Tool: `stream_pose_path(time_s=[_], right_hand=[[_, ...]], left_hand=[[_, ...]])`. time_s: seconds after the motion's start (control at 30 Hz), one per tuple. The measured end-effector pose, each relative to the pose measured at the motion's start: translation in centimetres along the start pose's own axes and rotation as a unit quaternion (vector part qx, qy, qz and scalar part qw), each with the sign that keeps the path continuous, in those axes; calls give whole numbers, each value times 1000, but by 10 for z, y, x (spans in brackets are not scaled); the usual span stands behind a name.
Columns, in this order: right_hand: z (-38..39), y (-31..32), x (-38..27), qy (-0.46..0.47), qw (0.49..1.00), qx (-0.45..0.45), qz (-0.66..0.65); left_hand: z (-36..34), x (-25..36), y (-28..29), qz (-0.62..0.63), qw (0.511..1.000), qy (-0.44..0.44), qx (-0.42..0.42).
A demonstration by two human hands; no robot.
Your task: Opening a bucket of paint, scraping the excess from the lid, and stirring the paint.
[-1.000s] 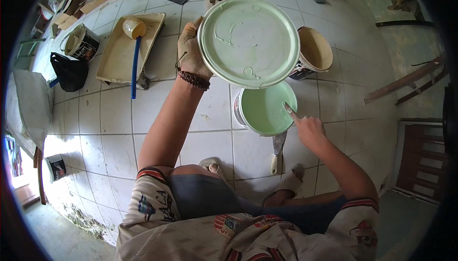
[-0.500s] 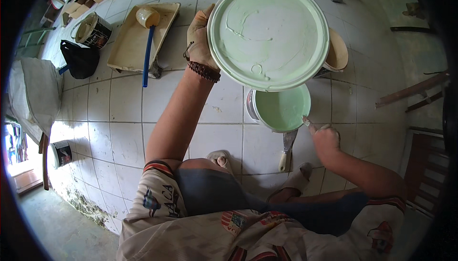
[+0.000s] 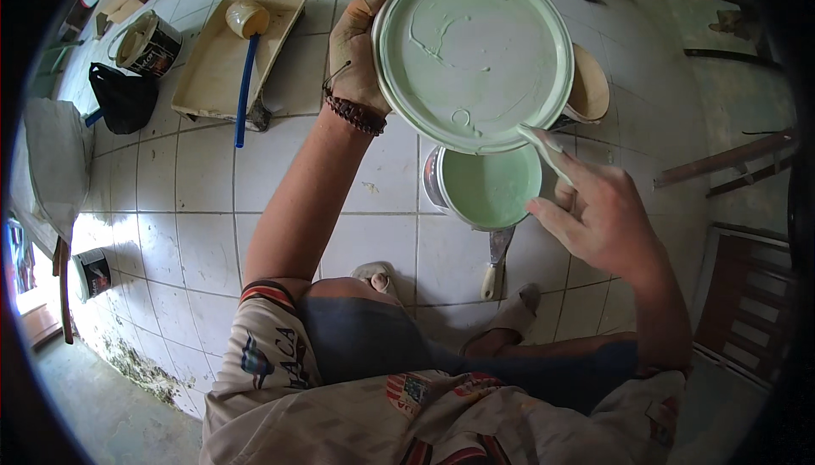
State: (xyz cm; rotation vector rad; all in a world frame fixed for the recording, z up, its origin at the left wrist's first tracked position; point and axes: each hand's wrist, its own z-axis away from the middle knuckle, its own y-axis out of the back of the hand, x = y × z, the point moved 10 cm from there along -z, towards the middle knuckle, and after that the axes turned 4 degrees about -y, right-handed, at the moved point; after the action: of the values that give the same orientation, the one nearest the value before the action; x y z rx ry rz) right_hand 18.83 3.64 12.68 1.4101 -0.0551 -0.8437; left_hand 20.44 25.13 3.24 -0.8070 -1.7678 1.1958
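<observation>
My left hand (image 3: pixel 355 53) grips the left edge of a round lid (image 3: pixel 467 57) streaked with pale green paint, held up over the floor. My right hand (image 3: pixel 594 210) has its paint-coated index finger raised to the lid's lower right rim, its thumb apart and its other fingers bent, holding nothing. Beneath the lid, a bucket of green paint (image 3: pixel 492 186) rests on the tiles. A putty knife (image 3: pixel 496 257) lies just in front of that bucket. Behind the lid is another bucket (image 3: pixel 587 84), partly hidden and beige inside.
At left are a paint tray (image 3: pixel 204 83) with a blue-handled roller (image 3: pixel 246 80), a bucket (image 3: pixel 146 45), a black bag (image 3: pixel 119 101), a white sack (image 3: pixel 53 159) and a small tub (image 3: pixel 90 275). Wooden furniture pieces (image 3: pixel 722 159) stand at right. My feet (image 3: pixel 373 278) are below.
My right index finger has moved up from the paint bucket to the lid's rim, and the hand has turned upright. My left hand still holds the lid aloft, slightly shifted.
</observation>
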Motion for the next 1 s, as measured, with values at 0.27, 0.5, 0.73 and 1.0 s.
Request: stream_pose_path(time_s=[0.27, 0.5, 0.73, 1.0], right_hand=[[-6, -48, 10, 7, 998, -28, -63], [-16, -74, 11, -26, 981, -53, -186], [-26, -84, 4, -24, 965, -15, -262], [-40, -98, 2, -41, 918, -31, -392]], left_hand=[[10, -24, -31, 50, 995, 59, -57], [11, -28, -30, -23, 999, 37, 22], [14, -5, 2, -269, 949, -91, 138], [15, -22, -2, -58, 985, -36, 159]])
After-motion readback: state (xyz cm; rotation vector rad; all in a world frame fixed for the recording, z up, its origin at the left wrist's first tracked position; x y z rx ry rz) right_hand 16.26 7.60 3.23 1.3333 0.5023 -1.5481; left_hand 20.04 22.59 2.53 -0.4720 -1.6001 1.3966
